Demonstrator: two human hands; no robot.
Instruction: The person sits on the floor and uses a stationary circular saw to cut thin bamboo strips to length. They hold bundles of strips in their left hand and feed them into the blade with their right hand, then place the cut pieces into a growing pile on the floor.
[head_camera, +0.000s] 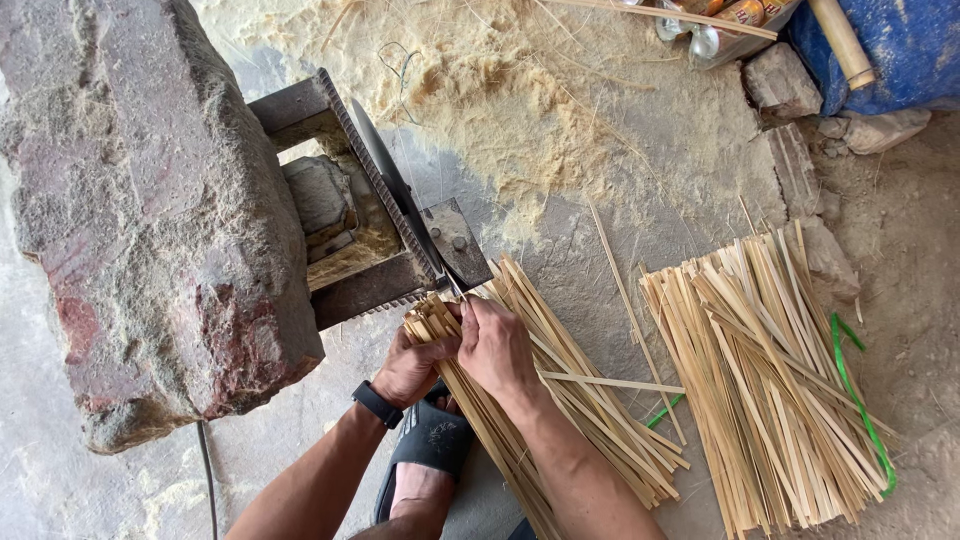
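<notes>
both hands, left hand (408, 368) and right hand (495, 345), are closed around the bamboo strip bundle (560, 400), its ends held at the metal blade (395, 190) of a cutter frame weighted by a large stone (150, 200). a second strip pile (770, 380) lies well apart on the floor with a green strap (860, 400); judged part done. sawdust (500, 90) and a sandalled foot (425, 450) crowd the spot.

I counted two bamboo-strip bundles (540, 390) (770, 390), one blade (395, 190), one big stone (150, 200), two hands (410, 365) (497, 350), one sandal (430, 440).
</notes>
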